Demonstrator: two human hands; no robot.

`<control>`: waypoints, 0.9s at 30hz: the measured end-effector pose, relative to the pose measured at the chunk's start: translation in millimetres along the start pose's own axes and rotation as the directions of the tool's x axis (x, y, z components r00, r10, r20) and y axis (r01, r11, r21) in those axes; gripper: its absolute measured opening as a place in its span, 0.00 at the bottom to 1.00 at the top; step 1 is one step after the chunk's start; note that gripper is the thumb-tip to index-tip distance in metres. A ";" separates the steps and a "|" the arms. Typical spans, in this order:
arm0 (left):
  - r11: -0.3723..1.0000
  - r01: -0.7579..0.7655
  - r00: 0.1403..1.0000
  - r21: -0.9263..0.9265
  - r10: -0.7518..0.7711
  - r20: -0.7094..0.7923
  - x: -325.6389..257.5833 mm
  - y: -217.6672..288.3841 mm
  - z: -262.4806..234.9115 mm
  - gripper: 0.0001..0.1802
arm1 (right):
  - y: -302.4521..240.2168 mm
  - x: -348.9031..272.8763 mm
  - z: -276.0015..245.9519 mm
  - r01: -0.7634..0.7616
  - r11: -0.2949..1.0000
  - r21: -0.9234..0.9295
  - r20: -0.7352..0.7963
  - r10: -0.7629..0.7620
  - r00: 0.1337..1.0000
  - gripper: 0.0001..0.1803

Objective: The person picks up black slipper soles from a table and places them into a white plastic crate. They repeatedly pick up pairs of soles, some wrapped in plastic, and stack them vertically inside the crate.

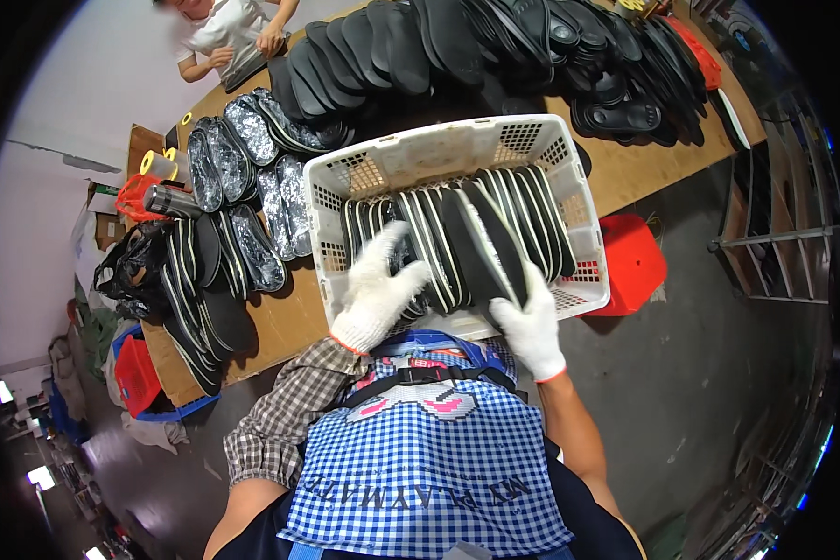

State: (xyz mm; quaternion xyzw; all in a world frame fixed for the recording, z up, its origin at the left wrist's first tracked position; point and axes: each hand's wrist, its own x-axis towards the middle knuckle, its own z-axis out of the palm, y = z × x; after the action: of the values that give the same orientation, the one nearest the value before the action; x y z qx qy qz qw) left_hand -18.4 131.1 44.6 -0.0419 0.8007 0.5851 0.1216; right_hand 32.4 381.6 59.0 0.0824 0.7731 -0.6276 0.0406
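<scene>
A white plastic basket (429, 140) stands before me, packed with a row of black shoe soles (427, 247) with pale edges, standing on edge. My right hand (530, 325), in a white knit glove, is closed around the near end of a black sole (491, 245) that tilts out of the row. That sole is slightly blurred, and whether a second one is pressed against it I cannot tell. Over the left part of the row, my gloved left hand (380, 291) is open with thumb and fingers spread. Its palm hides the soles beneath it.
Plastic-wrapped soles (249, 131) and bare black soles (205, 308) lie on the wooden table (280, 327) at left. Stacks of black soles (383, 56) line its far side. A red stool (633, 264) stands right of the basket. Another person (229, 37) works at the far left.
</scene>
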 end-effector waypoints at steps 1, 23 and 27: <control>0.995 0.041 0.995 0.087 -0.033 -0.092 0.1 -7.0 -7.9 0.45 | 2.9 -6.3 -5.0 -0.036 0.995 0.097 -0.064 0.042 0.997 0.35; 0.814 0.198 0.957 0.546 -0.040 -0.287 23.8 -46.3 1.5 0.57 | 52.5 -11.0 -30.7 0.149 0.973 0.176 -0.261 -0.100 0.960 0.32; 0.782 0.242 0.952 0.574 -0.075 -0.298 35.1 -35.3 25.1 0.59 | 54.7 -8.7 -30.7 0.157 0.964 0.213 -0.250 -0.101 0.963 0.32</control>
State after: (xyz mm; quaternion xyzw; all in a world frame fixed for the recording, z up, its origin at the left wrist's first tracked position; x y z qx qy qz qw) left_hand -41.3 146.5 -3.8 -0.1447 0.9475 0.2758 0.0721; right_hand 52.0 421.8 14.1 0.1098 0.6978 -0.7003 -0.1030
